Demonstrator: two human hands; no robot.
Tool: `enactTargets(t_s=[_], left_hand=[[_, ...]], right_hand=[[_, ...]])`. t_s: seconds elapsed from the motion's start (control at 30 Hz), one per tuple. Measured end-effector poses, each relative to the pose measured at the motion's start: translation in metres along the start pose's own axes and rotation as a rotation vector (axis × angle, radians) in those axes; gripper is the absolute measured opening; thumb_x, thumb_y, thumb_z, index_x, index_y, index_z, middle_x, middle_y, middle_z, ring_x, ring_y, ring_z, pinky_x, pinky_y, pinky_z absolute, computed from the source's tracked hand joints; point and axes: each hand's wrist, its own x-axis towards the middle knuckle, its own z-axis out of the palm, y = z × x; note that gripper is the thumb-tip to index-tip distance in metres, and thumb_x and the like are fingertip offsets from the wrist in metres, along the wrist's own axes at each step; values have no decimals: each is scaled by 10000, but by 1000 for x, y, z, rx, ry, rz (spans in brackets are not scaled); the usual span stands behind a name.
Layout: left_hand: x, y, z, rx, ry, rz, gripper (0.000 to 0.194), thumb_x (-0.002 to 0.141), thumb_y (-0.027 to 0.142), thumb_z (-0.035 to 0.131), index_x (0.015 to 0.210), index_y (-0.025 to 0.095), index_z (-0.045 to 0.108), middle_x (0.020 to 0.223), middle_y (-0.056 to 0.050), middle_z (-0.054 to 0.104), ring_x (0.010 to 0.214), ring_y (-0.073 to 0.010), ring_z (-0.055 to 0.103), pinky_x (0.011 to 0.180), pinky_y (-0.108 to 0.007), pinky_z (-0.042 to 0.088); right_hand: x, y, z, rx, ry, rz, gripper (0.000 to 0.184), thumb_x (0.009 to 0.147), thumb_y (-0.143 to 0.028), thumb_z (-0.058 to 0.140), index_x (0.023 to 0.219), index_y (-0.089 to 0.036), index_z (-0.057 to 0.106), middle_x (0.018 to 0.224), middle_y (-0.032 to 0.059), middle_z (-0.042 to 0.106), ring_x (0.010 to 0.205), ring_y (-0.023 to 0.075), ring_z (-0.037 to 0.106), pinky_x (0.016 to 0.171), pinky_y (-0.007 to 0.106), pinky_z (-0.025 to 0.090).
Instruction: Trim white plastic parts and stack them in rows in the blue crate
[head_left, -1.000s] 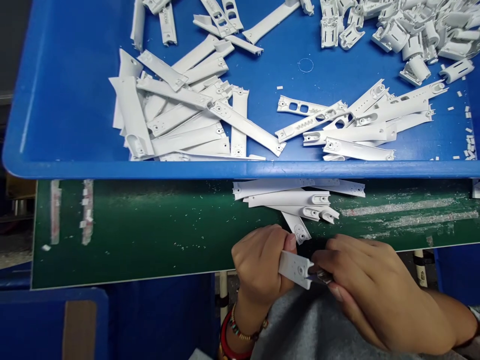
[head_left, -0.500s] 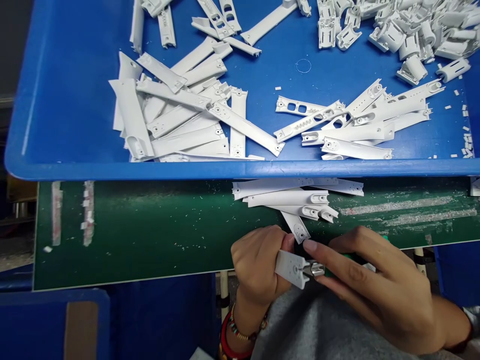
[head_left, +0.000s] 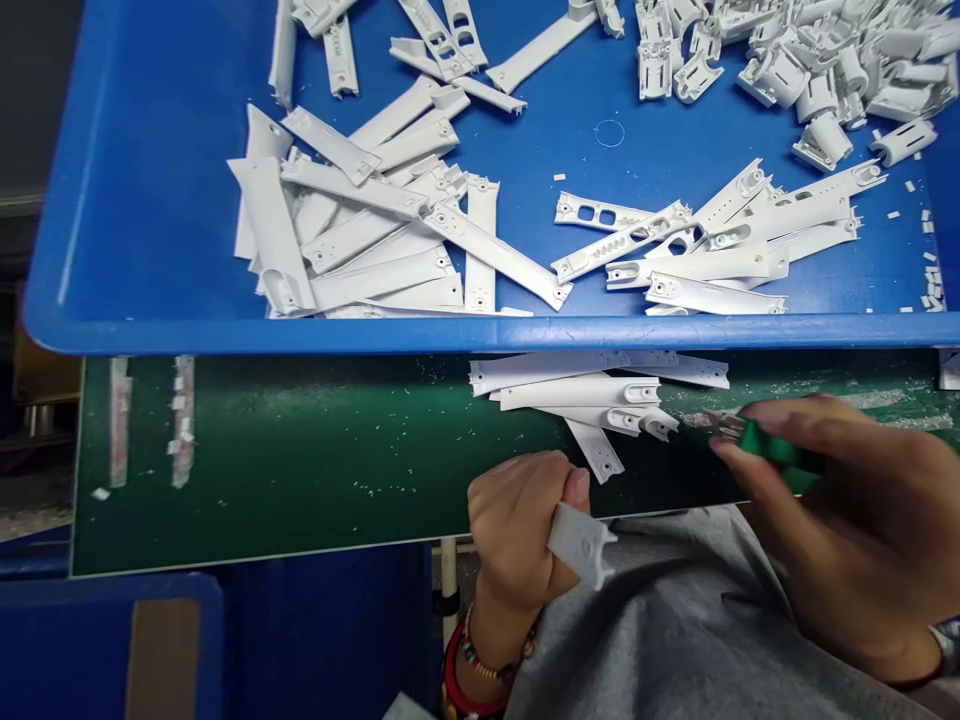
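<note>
My left hand (head_left: 517, 530) is closed round a white plastic part (head_left: 581, 545), whose end sticks out to the right over my grey lap. My right hand (head_left: 847, 520) grips green-handled cutters (head_left: 750, 440), with the metal tip pointing left over the green mat (head_left: 315, 460). The tip is just right of a small stack of white parts (head_left: 592, 395) lying on the mat under the tray's edge.
A big blue tray (head_left: 150, 200) fills the top, holding several long white strips (head_left: 375, 230) at left, more (head_left: 720, 250) at right, and chunky white housings (head_left: 817, 70) at the far right. White shavings dot the mat. A blue bin (head_left: 97, 640) sits at lower left.
My right hand has pulled the cutters off the held part and moved up and to the right over the mat. My left hand keeps the part in place.
</note>
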Motion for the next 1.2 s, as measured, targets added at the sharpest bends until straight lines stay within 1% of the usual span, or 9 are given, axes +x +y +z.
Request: enactTargets(t_s=[0.13, 0.2, 0.33, 0.43, 0.53, 0.63, 0.8, 1.0, 1.2], left_hand=[[2, 2, 1, 39, -20, -4, 280, 899, 123, 506, 648, 209, 417, 493, 56, 422, 408, -87, 394, 436, -239, 301], [2, 2, 1, 40, -13, -19, 286, 906, 133, 507, 649, 212, 409, 500, 59, 418, 418, -87, 392, 445, -239, 311], [0, 1, 0, 34, -24, -11, 265, 908, 140, 511, 673, 214, 414, 516, 61, 421, 430, -86, 390, 452, -237, 328], [1, 0, 0, -10, -40, 10, 257, 899, 116, 508, 685, 218, 408, 513, 62, 421, 425, -90, 402, 445, -244, 318], [2, 0, 0, -82, -40, -4, 284, 871, 64, 492, 666, 220, 373, 500, 72, 367, 396, -78, 343, 426, -244, 283], [3, 2, 1, -35, -59, -12, 296, 886, 92, 496, 649, 220, 373, 490, 69, 374, 395, -82, 359, 434, -248, 299], [5, 4, 3, 28, -77, -10, 296, 943, 156, 463, 663, 216, 388, 497, 64, 402, 401, -80, 368, 425, -253, 265], [4, 3, 3, 41, -92, -3, 281, 915, 109, 465, 671, 219, 380, 515, 66, 385, 411, -86, 332, 436, -263, 257], [3, 3, 2, 129, -92, 17, 271, 926, 127, 473, 681, 215, 395, 533, 56, 407, 436, -95, 365, 451, -268, 269]], right_hand=[[8, -6, -4, 153, -250, -87, 94, 919, -162, 631, 1003, -198, 655, 786, 30, 717, 684, 177, 701, 626, 267, 593], [9, -9, 0, 219, -307, -103, 82, 934, -172, 618, 1009, -188, 648, 785, 29, 713, 676, 163, 691, 611, 253, 584], [5, -9, 8, 254, -293, -78, 78, 934, -188, 623, 1009, -201, 640, 790, 28, 703, 672, 170, 683, 599, 271, 579], [4, -2, 10, 138, -266, -64, 54, 925, -199, 639, 974, -219, 629, 791, 25, 697, 685, 178, 682, 618, 284, 575], [6, 5, 11, -27, -189, -21, 50, 925, -191, 631, 959, -223, 612, 823, 29, 694, 739, 186, 689, 658, 284, 566], [7, 4, 9, 3, -196, 19, 45, 957, -193, 552, 981, -206, 588, 843, 45, 681, 768, 184, 681, 664, 273, 551], [7, -10, 10, 174, -366, -162, 217, 1002, -180, 333, 922, -187, 534, 684, 5, 571, 588, 132, 572, 533, 237, 458], [3, -7, 19, -2, -335, -233, 293, 1027, -356, 362, 830, -189, 499, 626, -11, 499, 526, 126, 484, 464, 249, 340], [2, -4, 26, -89, -297, -260, 348, 1028, -307, 388, 705, -199, 458, 565, -31, 469, 472, 103, 414, 448, 256, 263]])
